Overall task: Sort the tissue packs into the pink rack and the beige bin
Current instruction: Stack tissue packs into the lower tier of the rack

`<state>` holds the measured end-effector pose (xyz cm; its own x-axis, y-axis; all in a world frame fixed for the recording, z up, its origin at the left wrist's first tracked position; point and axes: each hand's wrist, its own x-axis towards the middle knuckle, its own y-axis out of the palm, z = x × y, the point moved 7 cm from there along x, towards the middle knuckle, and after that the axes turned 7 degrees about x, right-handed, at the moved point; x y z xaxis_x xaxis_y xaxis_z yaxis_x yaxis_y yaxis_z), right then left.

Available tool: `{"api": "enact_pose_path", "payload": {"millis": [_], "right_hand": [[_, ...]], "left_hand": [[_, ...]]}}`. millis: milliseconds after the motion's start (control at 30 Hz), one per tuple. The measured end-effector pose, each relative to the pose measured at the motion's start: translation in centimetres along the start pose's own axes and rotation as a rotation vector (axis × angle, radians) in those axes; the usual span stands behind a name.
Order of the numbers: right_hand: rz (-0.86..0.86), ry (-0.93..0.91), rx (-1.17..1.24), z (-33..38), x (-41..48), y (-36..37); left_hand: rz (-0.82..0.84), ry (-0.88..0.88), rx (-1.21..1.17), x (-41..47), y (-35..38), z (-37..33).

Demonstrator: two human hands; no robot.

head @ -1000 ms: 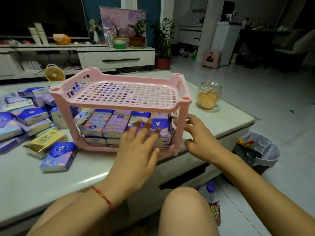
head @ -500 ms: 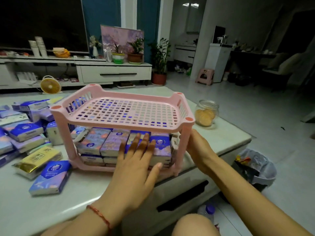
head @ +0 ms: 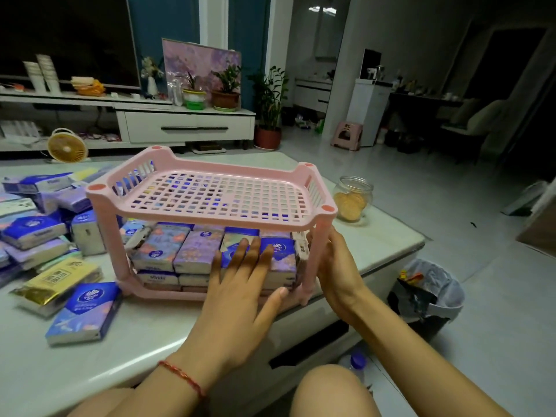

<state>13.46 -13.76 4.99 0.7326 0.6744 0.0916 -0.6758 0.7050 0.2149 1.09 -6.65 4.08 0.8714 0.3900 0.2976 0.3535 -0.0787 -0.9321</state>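
Hands [head: 240,293] [head: 334,272] pressing tissue packs [head: 192,251], pink rack [head: 210,216]

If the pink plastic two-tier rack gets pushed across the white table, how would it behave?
Probably slides rather than tips: the pink plastic two-tier rack holds tissue packs only in its lower tier, so weight sits low. Its thin legs may flex. The smooth white table likely offers little grip.

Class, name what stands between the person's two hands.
In the head view, the pink rack's front right post stands between the left hand and the right hand.
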Motion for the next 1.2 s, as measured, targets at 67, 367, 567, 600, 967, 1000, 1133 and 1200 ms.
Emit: {"api": "enact_pose_path", "payload": {"millis": [67,367,567,600,967,1000,1133,1200], "right_hand": [[-0.031,-0.032,0.037,0.2,-0.8,-0.3],[-0.09,-0.182,0.223,-0.8,-3.3,1.6],[-0.187,-0.13,0.232,-1.5,-0.8,1.0],[-0.199,-0.117,0.208,-1.4,0.0,0.8],[-0.242,0.016,-0.047,-1.4,4.8,-0.7],[-0.307,-0.004,-0.107,-1.7,4.1,-1.0],[-0.532,-0.376,-0.472,0.6,-0.5,-1.2],[-0.303,-0.553,-0.681,1.7,-1.2,1.5]], "left_hand": [[-0.153,0.005,-0.071,-0.5,-1.6,0.3],[-0.741,-0.495,-0.313,-4.0,-7.4,7.7],[-0.652,-0.736,-0.521,-3.9,-6.3,10.2],[-0.625,-0.751,-0.572,-3.8,-5.9,10.4],[-0.846,-0.611,-0.34,-4.7,-7.1,9.1],[-0.906,-0.49,-0.248,-4.9,-7.7,7.8],[-0.684,-0.093,-0.096,-2.6,-5.8,2.9],[-0.582,-0.123,-0.039,-1.2,-4.6,2.7]]}}
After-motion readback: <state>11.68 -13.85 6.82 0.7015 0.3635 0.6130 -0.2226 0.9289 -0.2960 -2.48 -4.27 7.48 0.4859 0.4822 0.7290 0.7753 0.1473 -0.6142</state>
